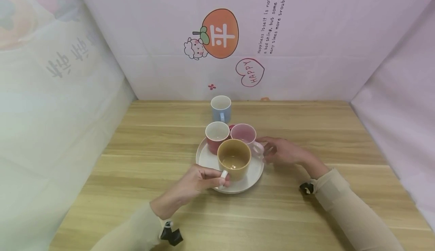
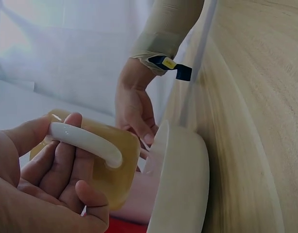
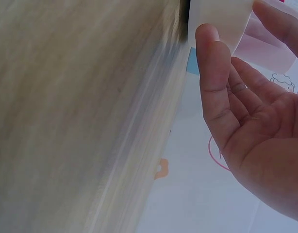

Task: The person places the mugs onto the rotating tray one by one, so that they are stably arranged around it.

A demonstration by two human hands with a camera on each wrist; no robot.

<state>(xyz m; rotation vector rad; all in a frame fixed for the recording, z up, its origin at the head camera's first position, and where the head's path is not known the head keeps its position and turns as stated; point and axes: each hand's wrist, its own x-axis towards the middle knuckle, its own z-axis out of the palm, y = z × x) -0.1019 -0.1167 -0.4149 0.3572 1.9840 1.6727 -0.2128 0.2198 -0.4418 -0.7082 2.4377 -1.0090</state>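
A white plate (image 1: 252, 176) holds three mugs: a red mug (image 1: 216, 137), a pink mug (image 1: 243, 134) and a mustard mug (image 1: 234, 160) at the front. My left hand (image 1: 217, 178) grips the mustard mug's white handle (image 2: 86, 141), fingers curled round it, thumb on top. My right hand (image 1: 269, 151) lies at the plate's right side. Its fingers are fairly straight, their tips at the pink mug's handle (image 1: 259, 149). In the right wrist view the right hand (image 3: 224, 87) shows an open palm, with the pink mug (image 3: 265, 43) just past the fingertips.
A blue mug (image 1: 221, 108) stands alone on the wooden table (image 1: 142, 160) behind the plate. Patterned cloth walls (image 1: 306, 47) close in the back and both sides. Bare wood lies left, right and in front of the plate.
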